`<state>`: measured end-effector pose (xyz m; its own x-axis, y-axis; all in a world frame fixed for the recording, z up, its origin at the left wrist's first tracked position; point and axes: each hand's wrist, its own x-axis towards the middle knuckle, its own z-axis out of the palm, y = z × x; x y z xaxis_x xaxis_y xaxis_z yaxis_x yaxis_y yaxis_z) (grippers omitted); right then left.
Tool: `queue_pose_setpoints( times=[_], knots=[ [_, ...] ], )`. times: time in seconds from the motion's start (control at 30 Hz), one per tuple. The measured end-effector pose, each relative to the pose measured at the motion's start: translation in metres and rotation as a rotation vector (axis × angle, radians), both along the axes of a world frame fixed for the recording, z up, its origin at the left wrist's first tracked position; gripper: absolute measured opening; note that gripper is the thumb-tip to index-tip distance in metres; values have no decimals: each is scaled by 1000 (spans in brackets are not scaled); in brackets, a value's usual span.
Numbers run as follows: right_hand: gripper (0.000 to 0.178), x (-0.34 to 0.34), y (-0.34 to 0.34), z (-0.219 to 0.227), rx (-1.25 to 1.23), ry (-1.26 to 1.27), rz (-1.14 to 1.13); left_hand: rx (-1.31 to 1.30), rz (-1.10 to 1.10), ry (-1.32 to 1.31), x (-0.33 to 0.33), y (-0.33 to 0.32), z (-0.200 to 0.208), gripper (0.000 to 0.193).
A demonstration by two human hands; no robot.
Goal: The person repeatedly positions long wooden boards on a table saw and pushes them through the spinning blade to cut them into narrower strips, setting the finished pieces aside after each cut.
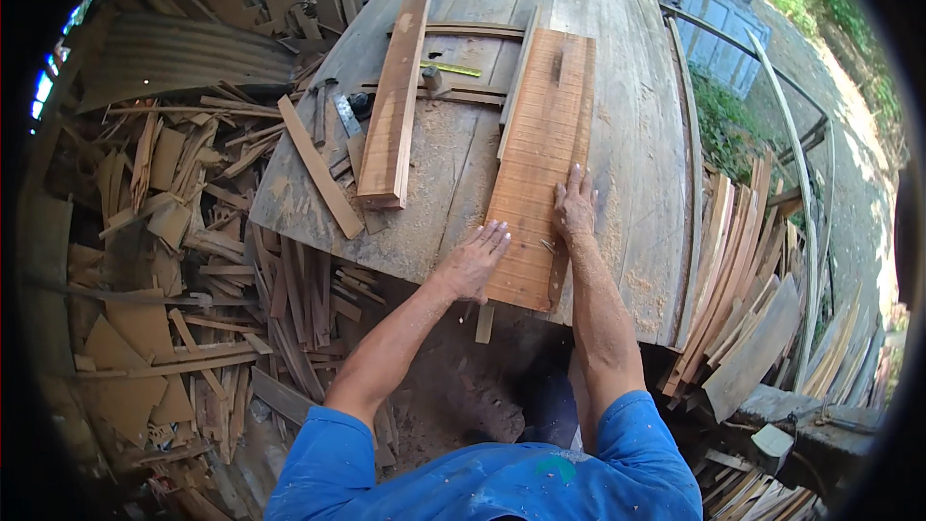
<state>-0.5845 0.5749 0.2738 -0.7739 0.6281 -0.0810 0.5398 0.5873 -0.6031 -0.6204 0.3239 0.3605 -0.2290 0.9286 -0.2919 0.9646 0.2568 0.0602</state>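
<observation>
We see both bare hands on a wide brown board (545,125), which lies lengthwise on a grey wooden table (632,87), its near end at the table's near edge. Taking the board's middle as the hub of our clock, with twelve straight ahead, the left hand (473,262) is at seven o'clock, palm down, its fingers spread out straight over the board's left edge. The right hand (576,207) is between four and five, laid along the right edge, fingers reaching forward and nearly straight. Neither hand closes around the board; both rest on it loosely opened (whether they press down, we cannot tell).

A thin strip (521,72) runs just beside the board's left edge. At ten o'clock we find a thick plank (394,106), well apart from the board, and between ten and eleven a yellow ruler (453,68). A hammer (321,111) lies between nine and ten, past the plank, while a narrow slat (318,169) slants at nine. We see sawdust (439,150) scattered over the tabletop. Off the table, a scrap pile (183,232) spreads around nine, and long offcuts (728,260) stand bunched at four.
</observation>
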Motion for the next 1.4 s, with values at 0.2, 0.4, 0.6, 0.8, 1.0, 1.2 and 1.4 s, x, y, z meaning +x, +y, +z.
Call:
queue_pose_setpoints(
  times=[0.2, 0.4, 0.6, 0.8, 1.0, 1.2, 1.4],
  knots=[
    [66, -19, 21, -30, 155, -14, 89, 2, 26, -1, -14, 8, -3, 133],
    [65, -30, 62, -54, 147, 75, 53, 7, 31, 23, -24, 33, -2, 134],
    [65, -49, 52, -27, 42, 89, 30, -54, 71, 64, -39, 40, -8, 137],
    [64, -68, 87, -57, 104, 110, 91, -47, 64, 75, -55, 58, -9, 136],
    [39, -86, 111, -86, 260, 209, 132, -101, 63, 129, -67, 77, 1, 134],
    [65, -87, 135, -65, 227, 15, 117, -73, 52, 233, -67, 101, 1, 122],
    [66, -94, 100, -18, -5, 90, 59, -153, 42, 325, -75, 96, -7, 83]
  ],
)
